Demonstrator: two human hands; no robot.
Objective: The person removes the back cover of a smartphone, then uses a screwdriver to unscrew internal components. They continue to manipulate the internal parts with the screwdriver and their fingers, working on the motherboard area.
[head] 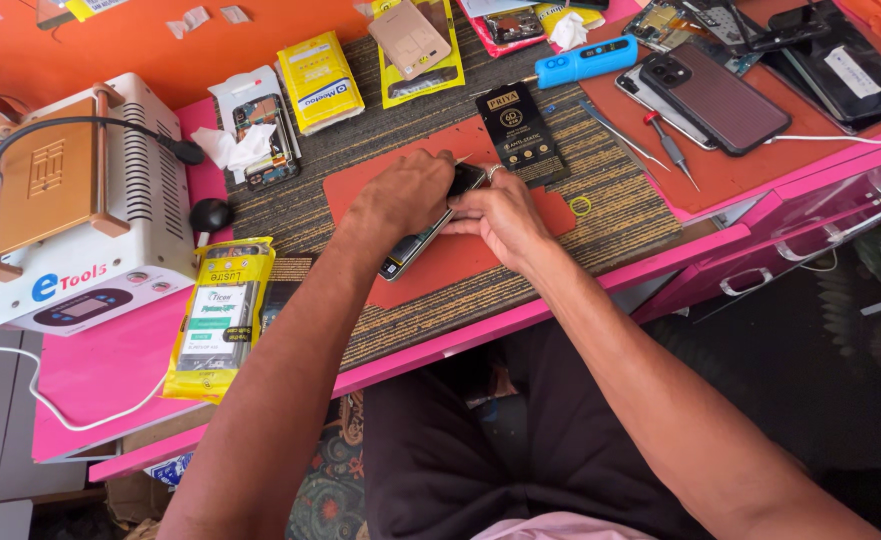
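A smartphone is held tilted over a red work mat, near the middle of the pink table. The left hand is closed around the phone's upper edge, knuckles up. The right hand is pinched narrowly on the phone's far right corner, a ring seen on one finger. Both hands are touching the phone and each other.

Just beyond the hands a black packet is laid on the woven mat. A small yellow ring is seen to the right of the right hand. A yellow packet lies near left, close beside the left forearm. A white heating machine is stood at far left. Farther right, a dark phone, a small screwdriver and a blue tool are laid out, well apart from the hands
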